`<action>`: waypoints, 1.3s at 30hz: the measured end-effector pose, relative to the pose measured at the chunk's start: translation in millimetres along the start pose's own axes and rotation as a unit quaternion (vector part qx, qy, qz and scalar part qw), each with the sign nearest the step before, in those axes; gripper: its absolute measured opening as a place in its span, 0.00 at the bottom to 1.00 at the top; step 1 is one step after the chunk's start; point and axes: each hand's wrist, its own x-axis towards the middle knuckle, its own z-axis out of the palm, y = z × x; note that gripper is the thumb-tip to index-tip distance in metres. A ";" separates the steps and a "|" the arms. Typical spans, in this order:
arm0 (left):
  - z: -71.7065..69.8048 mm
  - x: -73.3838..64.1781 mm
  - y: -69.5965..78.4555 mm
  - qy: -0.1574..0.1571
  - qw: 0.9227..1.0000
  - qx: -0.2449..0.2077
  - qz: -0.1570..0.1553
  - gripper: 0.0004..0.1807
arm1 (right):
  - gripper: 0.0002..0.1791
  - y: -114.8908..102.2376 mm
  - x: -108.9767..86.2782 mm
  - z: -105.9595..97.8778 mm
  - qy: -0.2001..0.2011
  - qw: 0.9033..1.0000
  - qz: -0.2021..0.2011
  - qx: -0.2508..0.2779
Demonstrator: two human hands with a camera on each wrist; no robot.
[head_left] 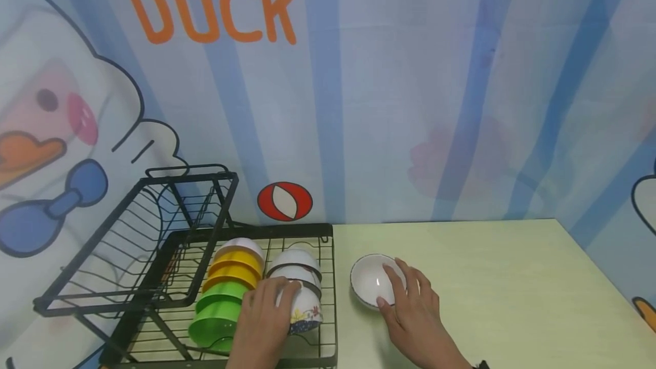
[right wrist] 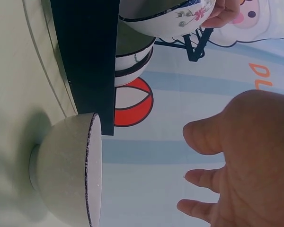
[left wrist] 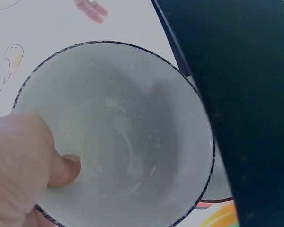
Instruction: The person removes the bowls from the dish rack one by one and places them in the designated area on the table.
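Observation:
My left hand [head_left: 266,303] grips a white bowl with a flower pattern [head_left: 306,309] in the right-hand part of the dish rack. In the left wrist view, the thumb lies inside this tilted bowl [left wrist: 123,127], which has a dark speckled rim. Two more white bowls [head_left: 294,259] stand in line behind it. Over the table, my right hand [head_left: 417,312] hovers at the right side of another white bowl [head_left: 368,278], its fingers spread and relaxed. The right wrist view shows this bowl [right wrist: 61,170] upright on its foot, apart from the fingers.
The black wire dish rack [head_left: 335,318] has a raised slotted tier [head_left: 138,244] on its left. A row of green bowls [head_left: 210,320], yellow bowls [head_left: 241,258] and one whitish bowl [head_left: 242,242] stands on edge inside. Behind the pale table [head_left: 487,283] hangs a printed curtain [head_left: 379,101].

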 end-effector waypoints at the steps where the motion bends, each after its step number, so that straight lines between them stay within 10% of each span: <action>1: -0.2 0.2 0.1 -0.001 1.000 -0.001 0.000 0.33 | 0.30 0.3 0.3 0.0 0.000 1.000 0.001 0.001; 39: -6.4 4.1 13.6 0.036 0.997 -0.070 -0.023 0.44 | 0.31 -6.4 0.0 -3.9 -0.013 1.000 0.015 0.021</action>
